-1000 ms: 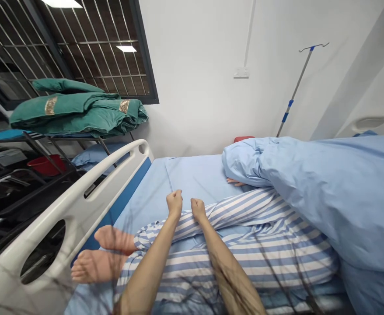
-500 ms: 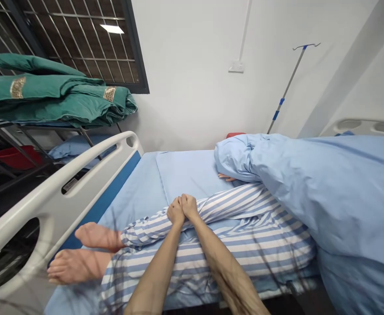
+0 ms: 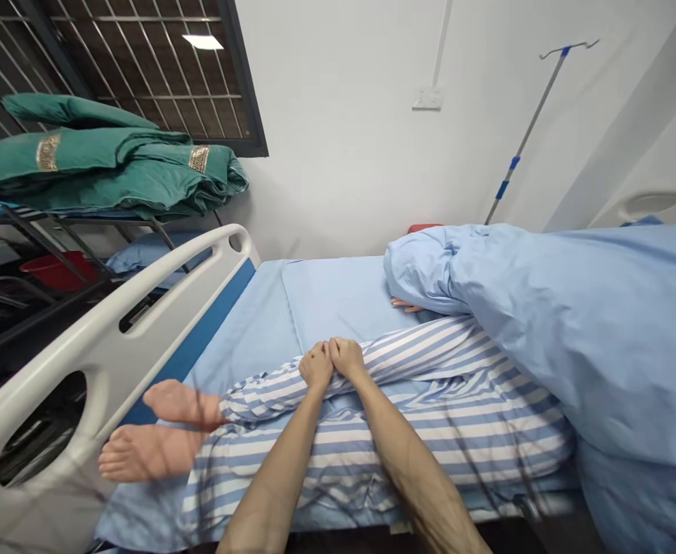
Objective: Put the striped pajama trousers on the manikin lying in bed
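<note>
My left hand (image 3: 316, 366) and my right hand (image 3: 346, 357) rest side by side on the far leg, around the knee or shin, of a figure lying on a bed. Both are closed, with fingers curled over the blue-and-white striped trouser leg (image 3: 413, 342); the fingertips are hidden. The near striped leg (image 3: 430, 438) lies straight under my forearms. Two bare feet (image 3: 147, 450) stick out of the cuffs at the left. A light blue quilt (image 3: 523, 308) covers the upper body, and fingers of the figure's hand (image 3: 406, 305) show below its edge.
The white bed end board (image 3: 107, 354) stands beyond the feet. Folded green bedding (image 3: 135, 173) lies on a rack at the back left, above a red basin (image 3: 61, 271). An IV pole (image 3: 526, 138) rises behind the bed by the wall. Light blue sheet (image 3: 338, 292) covers the mattress.
The camera view has shifted slightly, so the bed and feet appear a little farther right. My hands stay closed on the far trouser leg, the right one slightly farther right.
</note>
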`<state>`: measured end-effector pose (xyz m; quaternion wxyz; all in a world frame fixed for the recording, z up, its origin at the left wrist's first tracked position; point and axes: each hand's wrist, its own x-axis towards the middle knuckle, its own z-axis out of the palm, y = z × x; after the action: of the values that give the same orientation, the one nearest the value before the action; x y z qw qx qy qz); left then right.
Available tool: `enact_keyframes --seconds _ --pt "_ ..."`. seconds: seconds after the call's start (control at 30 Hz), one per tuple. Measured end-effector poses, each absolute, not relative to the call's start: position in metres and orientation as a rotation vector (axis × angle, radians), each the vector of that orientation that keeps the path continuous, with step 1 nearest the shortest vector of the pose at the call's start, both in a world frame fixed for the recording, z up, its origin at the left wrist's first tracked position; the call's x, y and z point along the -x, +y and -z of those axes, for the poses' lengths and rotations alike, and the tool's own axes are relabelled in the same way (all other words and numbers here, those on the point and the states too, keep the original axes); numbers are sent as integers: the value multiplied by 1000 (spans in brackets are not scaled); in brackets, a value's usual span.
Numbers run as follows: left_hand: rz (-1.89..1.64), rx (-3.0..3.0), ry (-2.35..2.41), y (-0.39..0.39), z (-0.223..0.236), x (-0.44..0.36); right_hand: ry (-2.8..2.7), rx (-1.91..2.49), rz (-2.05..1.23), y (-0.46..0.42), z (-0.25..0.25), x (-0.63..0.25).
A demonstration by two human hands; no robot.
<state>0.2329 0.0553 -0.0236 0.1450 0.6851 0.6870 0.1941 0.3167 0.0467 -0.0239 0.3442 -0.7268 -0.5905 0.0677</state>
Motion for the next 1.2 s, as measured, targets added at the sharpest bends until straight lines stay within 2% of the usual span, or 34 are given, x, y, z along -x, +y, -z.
enact_keyframes --seconds 0.1,0.27,0.53,0.63,0.9,1.07,1.2 --pt "-636 -1949 1959 55 26 -233 -1474 1857 -254 46 42 -318" --pt "-899 -1728 1715 59 20 -234 -1352 1682 -359 46 41 -321" --pt "-1119 -1575 1439 68 -27 -272 -1137 1498 -479 50 39 -328" --pt "-1187 -1534 1362 59 -30 -285 -999 1468 -522 54 39 -335" --pt "-834 -1781 1715 50 25 -283 -783 1356 -593 60 45 -340" --pt "-685 -1875 1782 51 22 -283 -828 1446 -556 58 39 -341" --pt "-690 -1913 1777 50 21 -283 -1032 1474 -419 53 5 -352"
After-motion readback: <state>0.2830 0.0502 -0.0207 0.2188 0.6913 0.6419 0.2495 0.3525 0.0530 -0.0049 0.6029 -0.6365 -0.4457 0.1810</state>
